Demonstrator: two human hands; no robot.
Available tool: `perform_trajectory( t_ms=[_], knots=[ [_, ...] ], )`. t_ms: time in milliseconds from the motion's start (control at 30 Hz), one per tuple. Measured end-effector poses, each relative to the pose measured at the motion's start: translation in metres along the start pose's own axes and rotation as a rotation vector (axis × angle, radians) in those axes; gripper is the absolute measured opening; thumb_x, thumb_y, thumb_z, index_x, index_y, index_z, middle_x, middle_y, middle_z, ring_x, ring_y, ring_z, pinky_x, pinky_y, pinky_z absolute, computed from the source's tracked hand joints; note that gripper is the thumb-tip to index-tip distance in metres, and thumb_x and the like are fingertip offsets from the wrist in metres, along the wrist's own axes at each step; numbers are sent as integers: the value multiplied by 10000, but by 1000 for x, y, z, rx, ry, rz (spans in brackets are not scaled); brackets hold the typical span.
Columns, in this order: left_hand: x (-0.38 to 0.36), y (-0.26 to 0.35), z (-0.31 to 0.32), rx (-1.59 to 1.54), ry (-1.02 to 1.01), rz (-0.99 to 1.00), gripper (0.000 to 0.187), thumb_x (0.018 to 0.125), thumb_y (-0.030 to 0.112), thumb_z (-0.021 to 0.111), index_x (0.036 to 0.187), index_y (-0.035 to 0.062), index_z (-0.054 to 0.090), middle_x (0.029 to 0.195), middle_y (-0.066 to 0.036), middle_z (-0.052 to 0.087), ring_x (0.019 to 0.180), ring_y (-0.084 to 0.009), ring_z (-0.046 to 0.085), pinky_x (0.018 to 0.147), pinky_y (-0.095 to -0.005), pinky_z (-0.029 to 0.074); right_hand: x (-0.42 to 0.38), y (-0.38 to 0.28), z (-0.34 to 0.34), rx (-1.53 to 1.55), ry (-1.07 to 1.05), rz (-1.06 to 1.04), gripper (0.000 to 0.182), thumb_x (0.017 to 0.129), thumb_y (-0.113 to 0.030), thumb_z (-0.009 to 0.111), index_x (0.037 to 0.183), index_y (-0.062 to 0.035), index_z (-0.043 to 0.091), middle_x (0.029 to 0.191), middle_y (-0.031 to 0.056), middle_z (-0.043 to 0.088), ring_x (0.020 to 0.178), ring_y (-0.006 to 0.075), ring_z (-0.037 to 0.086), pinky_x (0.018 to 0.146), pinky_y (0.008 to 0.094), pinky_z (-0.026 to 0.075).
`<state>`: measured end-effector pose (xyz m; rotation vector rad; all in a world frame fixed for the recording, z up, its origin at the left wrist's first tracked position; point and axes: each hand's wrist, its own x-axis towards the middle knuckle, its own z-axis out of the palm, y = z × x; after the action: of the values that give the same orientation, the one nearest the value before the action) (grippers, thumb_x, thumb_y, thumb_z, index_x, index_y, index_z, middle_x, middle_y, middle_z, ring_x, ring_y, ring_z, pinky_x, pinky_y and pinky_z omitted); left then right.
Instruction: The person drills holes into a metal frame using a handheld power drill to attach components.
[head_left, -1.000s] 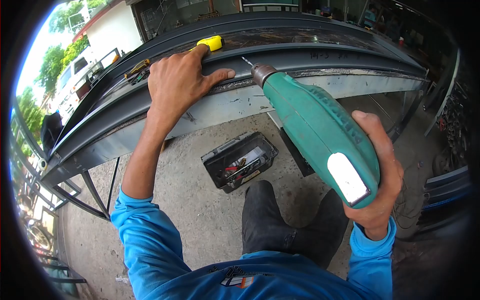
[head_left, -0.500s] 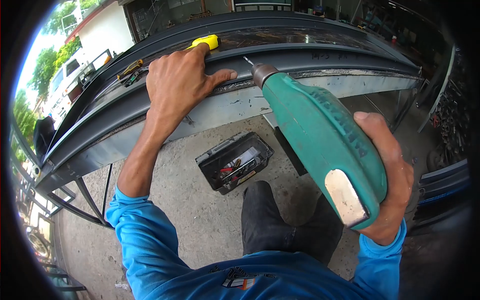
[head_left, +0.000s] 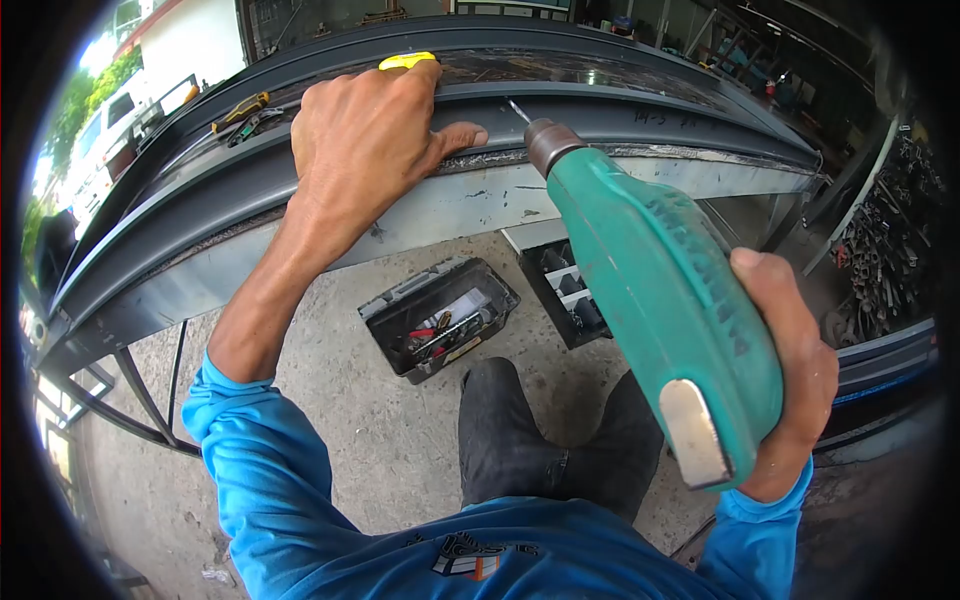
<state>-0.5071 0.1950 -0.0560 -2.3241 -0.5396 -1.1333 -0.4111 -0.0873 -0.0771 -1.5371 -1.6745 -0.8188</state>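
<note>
My right hand (head_left: 795, 370) is wrapped round the rear of a green power drill (head_left: 660, 300). The drill points up and to the left, and its bit (head_left: 519, 110) is at the face of a dark metal channel (head_left: 600, 117); whether it touches cannot be made out. Over the channel's top edge lies my left hand (head_left: 370, 150), thumb spread along the front face and fingertips hidden behind the edge. A yellow tool (head_left: 407, 61) shows just beyond those fingers. To the left, a yellow-handled screwdriver (head_left: 241, 110) and pliers (head_left: 255, 127) rest on the bench.
Below, an open black toolbox (head_left: 440, 318) with tools stands on the concrete floor (head_left: 400, 440). Beside it is a drawer-like case (head_left: 565, 285). The bench's metal legs (head_left: 148, 395) stand at the left. Metal pieces (head_left: 895, 240) are heaped at the right.
The view has shifted slightly. The drill bit has come nearer the channel's face, and more of the case beneath the drill shows. My left hand keeps its place on the channel.
</note>
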Motion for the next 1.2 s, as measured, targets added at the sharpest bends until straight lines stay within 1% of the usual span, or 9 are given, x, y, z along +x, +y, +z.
perform_trajectory(
  t_ms=[100,433,500,700,767,833,933,1033,1200],
  knots=[
    [3,3,-5,27,-129,-85,746,670,687,662,1040,38,663,703,-105,671,627,-251,663,541,-368,482,-2,-5,-3,-86,-88,-11,636,725,-158,775,1241,78,489,1090,254,616,864,291,682,733,323,543],
    [1,4,-5,19,-126,-74,732,693,677,654,1026,25,665,675,-103,662,594,-235,649,525,-362,473,2,-2,-4,-54,-80,-22,629,721,-183,787,1223,67,503,958,221,654,768,268,691,666,313,535],
    [0,1,-3,-2,-38,-9,585,710,597,678,869,35,651,610,-115,634,548,-285,647,490,-378,499,2,-4,-7,-87,-107,-29,632,714,-184,790,1221,65,506,948,214,656,751,265,690,656,312,534],
    [-1,2,-3,-1,16,12,576,722,603,658,860,44,633,618,-118,635,552,-287,645,487,-380,492,10,5,-6,-116,-96,-64,629,696,-160,792,1229,35,519,935,176,667,696,269,676,606,315,523],
    [0,4,-5,12,-6,28,575,725,605,651,859,46,629,614,-114,634,555,-286,645,487,-379,491,17,9,3,-299,-301,-6,627,692,-135,784,1240,17,519,956,173,672,754,265,685,656,313,526],
    [6,2,-7,33,19,-13,574,727,607,645,858,49,625,611,-110,632,557,-285,645,487,-379,491,19,17,6,-281,-271,-23,623,698,-101,764,1254,16,508,993,174,673,868,246,689,757,313,522],
    [-1,2,-3,16,-7,8,580,732,619,630,862,54,629,595,-96,627,543,-265,643,481,-365,489,6,14,9,212,-10,130,599,716,-9,684,1277,40,482,1071,184,652,985,234,657,865,310,481],
    [-2,2,2,9,31,16,581,737,625,624,870,60,638,596,-93,628,533,-253,641,477,-356,488,11,17,6,139,-45,71,608,711,4,672,1285,43,474,1083,197,644,1005,242,647,882,306,467],
    [-3,0,1,35,80,8,589,734,633,621,871,61,648,600,-92,632,540,-245,647,475,-345,491,5,17,-12,213,-66,237,672,662,-35,653,1302,47,465,1201,170,575,1132,256,565,942,310,421]
  ],
)
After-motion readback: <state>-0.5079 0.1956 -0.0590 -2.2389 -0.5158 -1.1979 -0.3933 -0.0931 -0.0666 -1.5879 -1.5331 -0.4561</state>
